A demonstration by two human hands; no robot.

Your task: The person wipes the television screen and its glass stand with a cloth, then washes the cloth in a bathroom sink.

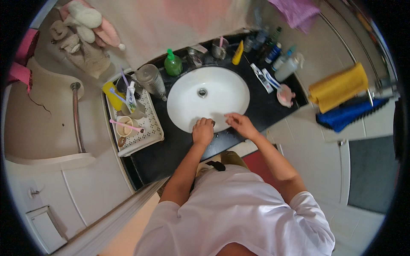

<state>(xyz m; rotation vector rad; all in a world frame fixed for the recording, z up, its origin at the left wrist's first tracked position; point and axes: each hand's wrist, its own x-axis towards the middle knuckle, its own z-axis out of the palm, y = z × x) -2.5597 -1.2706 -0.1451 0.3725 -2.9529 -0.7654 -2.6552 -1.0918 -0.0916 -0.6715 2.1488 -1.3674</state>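
Note:
A white oval sink basin (208, 102) with a round metal drain (202, 93) is set in a black countertop (150, 168). My left hand (203, 130), with a ring on one finger, is over the basin's front rim, its fingers bent down. A small dark spot shows beside its fingertips; whether it is a held thing cannot be told. To the right, my right hand (241, 125) hovers at the front right rim, fingers loosely curled and apart, with nothing visible in them. The two hands do not touch. Behind the basin is the faucet (194, 57), beside a green pump bottle (173, 65).
A white perforated tray (155, 139) at left holds cups, toothbrushes and a toothpaste tube. A ribbed clear jar (151, 80) is beside it. Toothpaste tubes (262, 78), a pink dish (284, 96) and several bottles (286, 68) line the right. Yellow (339, 88) and blue cloths (350, 113) hang beyond.

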